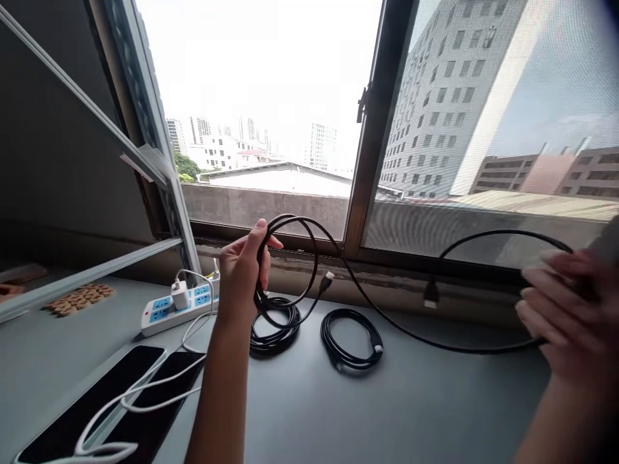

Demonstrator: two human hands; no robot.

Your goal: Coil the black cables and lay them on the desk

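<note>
Black cable [464, 350] held up over the desk [387, 412], in front of the window, running from one hand to the other. Left hand [244, 264]: fingers closed on a few loose loops, thumb pressed along the top. Judged reason: pinching at one side keeps the turns gathered while the rest of each loop hangs free. One plug [329, 280] sticks out beyond the loops, clear of the fingers.

Right hand [570, 309]: at the frame's edge and blurred. Fingers appear curled around the same cable; exact finger contact cannot be told. Long stretch between the hands sags, so little tension there, probably leaving slack. Whether its lowest part touches the desk cannot be told. From the right hand a short length arches over and lets the other plug [430, 293] hang down, its own weight likely pointing it downward.

On the desk, below the hands: left coil [268, 348], partly behind the held loops, and right coil [358, 363] just beside it. Both lie flat, which probably helps them keep their round shape. Farther left, a power strip [149, 316] carries a white charger [179, 294]; perhaps set near the wall to leave the front surface usable.
</note>
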